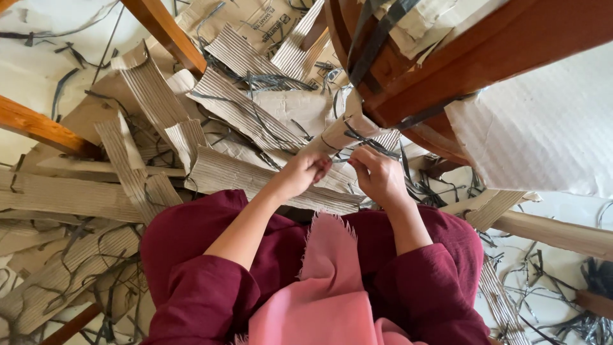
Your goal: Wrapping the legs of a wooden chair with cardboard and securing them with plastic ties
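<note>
A wooden furniture leg [348, 131] wrapped in brown corrugated cardboard slopes down from a wooden frame [485, 51] at the top right. A black plastic strap [361, 142] crosses the wrapped leg. My left hand [305, 171] pinches at the strap's end with closed fingers, just left of the leg's lower end. My right hand [378, 174] grips the strap and cardboard edge right beside it, the fingertips of both hands nearly touching. I wear dark red sleeves and a pink cloth [329, 275] hangs in front of me.
Torn corrugated cardboard strips [153, 96] and loose black straps [268, 80] cover the floor. Other wooden legs [38, 128] cross the left side. A large cardboard-wrapped panel [543, 128] stands at the right. More straps [594, 319] lie at the bottom right.
</note>
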